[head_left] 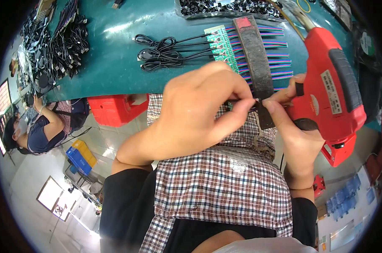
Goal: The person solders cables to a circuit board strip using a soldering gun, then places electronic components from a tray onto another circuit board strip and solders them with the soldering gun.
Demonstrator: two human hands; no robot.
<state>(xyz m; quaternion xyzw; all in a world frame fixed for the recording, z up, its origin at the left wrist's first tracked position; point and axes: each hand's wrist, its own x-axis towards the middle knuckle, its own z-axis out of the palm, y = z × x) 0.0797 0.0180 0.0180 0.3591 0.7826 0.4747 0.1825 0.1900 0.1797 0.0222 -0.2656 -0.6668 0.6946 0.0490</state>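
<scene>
My left hand (199,105) is closed in a pinch at the table's near edge, holding the end of a thin black cable (255,100). My right hand (298,135) grips a red soldering gun (325,84) with a dark grey back, its metal nozzle pointing up and away. The right thumb and forefinger also come together close beside the cable end; whether they touch it is hard to see. Just beyond the hands lie green circuit boards (220,44) in a row. Black coiled cables (157,52) run to their left, multicoloured wires (279,61) to their right. A dark flat bar (254,55) lies across these wires.
A tray (233,16) of small black parts stands at the far edge of the green table (115,63). Bundled black cables (68,46) pile up at the left. A red stool (115,110) stands below the table. Another person (43,130) sits at the far left.
</scene>
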